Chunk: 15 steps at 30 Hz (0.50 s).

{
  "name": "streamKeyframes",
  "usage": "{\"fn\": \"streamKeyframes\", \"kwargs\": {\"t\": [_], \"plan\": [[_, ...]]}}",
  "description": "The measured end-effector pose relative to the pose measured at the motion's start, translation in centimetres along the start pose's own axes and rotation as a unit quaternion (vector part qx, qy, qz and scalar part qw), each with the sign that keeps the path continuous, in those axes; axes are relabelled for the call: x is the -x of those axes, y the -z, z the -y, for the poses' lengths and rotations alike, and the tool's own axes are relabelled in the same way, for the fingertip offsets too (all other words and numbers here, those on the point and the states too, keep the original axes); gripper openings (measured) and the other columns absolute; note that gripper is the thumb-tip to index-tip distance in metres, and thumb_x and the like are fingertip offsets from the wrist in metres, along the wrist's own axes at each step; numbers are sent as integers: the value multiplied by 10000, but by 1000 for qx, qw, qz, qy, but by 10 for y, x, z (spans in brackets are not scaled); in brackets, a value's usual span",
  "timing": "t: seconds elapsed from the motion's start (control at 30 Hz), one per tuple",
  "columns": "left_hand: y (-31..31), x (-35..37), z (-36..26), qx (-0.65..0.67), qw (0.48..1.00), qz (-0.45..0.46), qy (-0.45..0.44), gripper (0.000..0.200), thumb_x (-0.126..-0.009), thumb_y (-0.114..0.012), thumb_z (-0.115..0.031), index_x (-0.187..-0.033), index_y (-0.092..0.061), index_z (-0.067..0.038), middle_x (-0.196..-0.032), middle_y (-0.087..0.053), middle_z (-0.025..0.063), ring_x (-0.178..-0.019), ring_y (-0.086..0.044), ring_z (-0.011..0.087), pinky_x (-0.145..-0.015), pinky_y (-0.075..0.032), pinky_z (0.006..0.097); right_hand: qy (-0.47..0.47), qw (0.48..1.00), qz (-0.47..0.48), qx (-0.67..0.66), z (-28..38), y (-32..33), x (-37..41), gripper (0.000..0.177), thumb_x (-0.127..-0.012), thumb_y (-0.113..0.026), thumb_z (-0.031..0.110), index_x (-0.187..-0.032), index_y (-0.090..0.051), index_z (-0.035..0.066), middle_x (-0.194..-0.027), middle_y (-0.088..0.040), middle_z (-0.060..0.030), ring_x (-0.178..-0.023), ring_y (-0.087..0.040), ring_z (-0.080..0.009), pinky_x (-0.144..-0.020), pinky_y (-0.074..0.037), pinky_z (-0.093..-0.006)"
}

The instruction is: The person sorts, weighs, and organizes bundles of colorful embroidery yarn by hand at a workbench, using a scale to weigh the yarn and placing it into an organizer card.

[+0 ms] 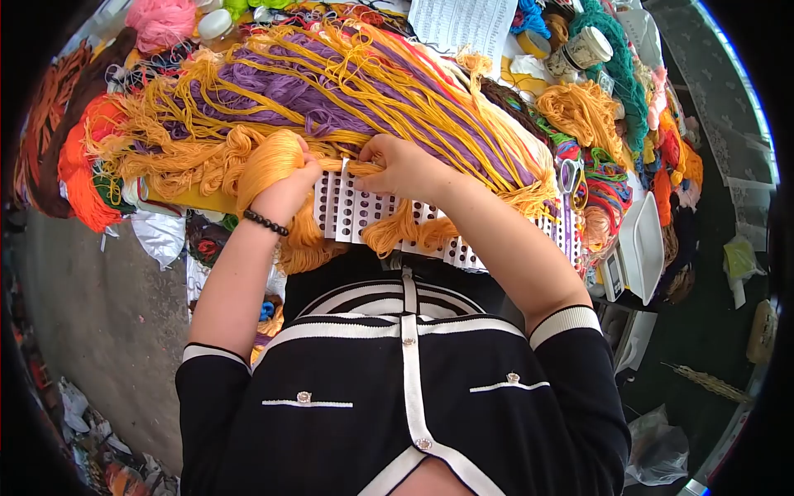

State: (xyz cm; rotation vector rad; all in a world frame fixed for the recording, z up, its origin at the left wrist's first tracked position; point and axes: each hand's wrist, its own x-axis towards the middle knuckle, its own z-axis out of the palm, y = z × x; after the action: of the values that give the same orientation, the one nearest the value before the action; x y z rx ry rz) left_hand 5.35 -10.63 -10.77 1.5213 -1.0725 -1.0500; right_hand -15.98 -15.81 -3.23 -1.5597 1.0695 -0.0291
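My left hand point(289, 186), with a dark bead bracelet at the wrist, is wrapped round a thick skein of light orange thread point(270, 165). To its right, my right hand point(395, 169) pinches a strand of the same orange thread above a white card with rows of dark holes point(356, 207). Part of the orange skein hangs below my left hand over the card's left end. Another orange bundle point(397, 231) lies across the card below my right hand. Behind both hands spread long purple threads point(289, 83) and yellow threads.
Scissors point(569, 178) lie right of the card, near a white tray point(641, 248). Farther back are a printed sheet point(463, 25), a patterned cup point(589, 48) and a pink yarn bundle point(161, 23). Red-orange yarn point(87, 178) hangs at the table's left edge.
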Motion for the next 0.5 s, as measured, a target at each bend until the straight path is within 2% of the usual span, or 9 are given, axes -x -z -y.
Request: {"fn": "streamKeyframes", "kwargs": {"t": [0.1, 0.13, 0.17, 0.23, 0.27, 0.33, 0.4, 0.47, 0.5], "plan": [[-10, 16, -24, -99, 994, 26, 25, 209, -724, -624, -101, -911, -532, -93, -798, -557, 5, -717, -550, 142, -664, -451, 295, 21, 995, -37, 90, 2, -3, -2, 483, -694, -742, 289, -1026, -552, -6, -881, -609, -130, -826, -596, -212, -729, -468, -294], [-13, 21, -48, -141, 987, 52, 56, 187, -781, -619, -81, -931, -508, -79, -816, -539, -2, -777, -534, 72, -687, -447, 227, 24, 995, -38, 84, -1, -4, -4, 479, -704, -735, 285, -1035, -547, -6, -884, -610, -127, -820, -598, -211, -721, -468, -293], [-13, 20, -42, -141, 987, 53, 55, 187, -781, -619, -81, -931, -508, -79, -816, -539, -2, -777, -534, 72, -687, -447, 227, 27, 996, -40, 78, -4, -5, -5, 476, -713, -728, 281, -1044, -542, -5, -887, -611, -124, -814, -600, -211, -713, -468, -293], [-16, 18, -35, 42, 992, 46, 112, 155, -809, -607, -79, -937, -521, -90, -870, -595, 13, -765, -567, 115, -687, -456, 251, 34, 997, -45, 61, -10, -7, -6, 412, -759, -700, 227, -1052, -523, -2, -853, -595, -88, -772, -581, -161, -667, -459, -270], [-14, 20, -32, 42, 992, 47, 112, 155, -809, -607, -79, -937, -521, -90, -870, -595, 13, -765, -567, 115, -687, -456, 251, 42, 997, -48, 43, -13, -9, -7, 351, -804, -672, 172, -1060, -504, 0, -819, -580, -53, -730, -562, -111, -621, -449, -246], [-12, 31, -59, 408, 901, 88, 118, 143, -848, -575, -68, -983, -526, -78, -912, -608, 46, -791, -578, 126, -692, -457, 237, 42, 997, -60, 21, -16, -12, -8, 321, -825, -645, 157, -1062, -498, -1, -812, -580, -52, -730, -556, -108, -634, -448, -242], [-13, 29, -59, 433, 886, 103, 134, 164, -859, -553, -56, -1020, -523, -76, -941, -611, 61, -808, -579, 132, -694, -458, 238, 46, 996, -72, 2, -21, -14, -11, 291, -845, -618, 142, -1065, -492, -2, -806, -581, -51, -729, -550, -104, -648, -447, -239], [-14, 23, -45, 437, 877, 136, 145, 296, -880, -504, -56, -1176, -491, -58, -994, -615, 81, -856, -577, 130, -694, -451, 230, 79, 962, -20, -260, -28, -15, -14, 226, -865, -578, 107, -1053, -538, -11, -798, -587, -37, -724, -531, -98, -674, -439, -231], [-17, 24, -48, 438, 877, 137, 144, 296, -880, -504, -56, -1176, -491, -58, -994, -615, 81, -856, -577, 130, -694, -451, 230, 79, 962, -22, -260, -23, -13, -11, 226, -865, -578, 107, -1053, -538, -11, -798, -587, -37, -724, -531, -98, -674, -439, -231]]}}
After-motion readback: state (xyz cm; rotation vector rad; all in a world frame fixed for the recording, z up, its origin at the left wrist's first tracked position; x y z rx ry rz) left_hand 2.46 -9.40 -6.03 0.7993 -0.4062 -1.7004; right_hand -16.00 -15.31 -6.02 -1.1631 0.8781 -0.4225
